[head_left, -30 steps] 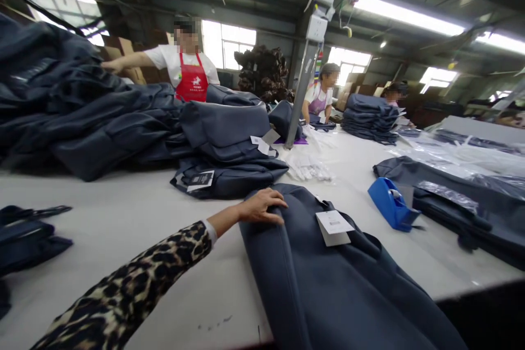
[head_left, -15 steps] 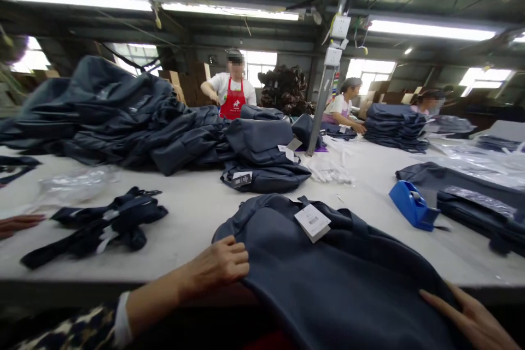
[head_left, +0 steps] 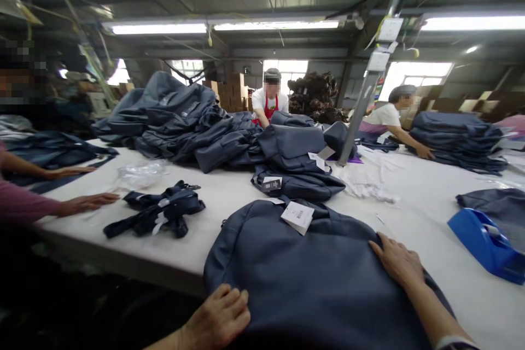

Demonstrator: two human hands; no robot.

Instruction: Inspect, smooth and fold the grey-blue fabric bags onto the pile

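Observation:
A large dark-blue bag [head_left: 303,262] lies on the near edge of the table, with a white paper tag [head_left: 298,217] on its upper side. My left hand [head_left: 219,314] has its fingers curled on the bag's lower left side, gripping it. Across the bag's right part rests my right hand [head_left: 397,260], palm down and fingers stretched out. The bag's bottom runs out of view below.
Bundled dark straps [head_left: 164,208] and clear plastic [head_left: 141,174] lie to the left. Behind rises a heap of dark-blue bags [head_left: 172,115] beside a metal post [head_left: 361,109]. A blue tape dispenser [head_left: 488,243] stands right. Co-workers' hands [head_left: 84,205] are at left.
The view has swung left, bringing a co-worker into sight. The bag now lies flatter on the table. My right hand has moved up onto its top surface; my left keeps hold of its side.

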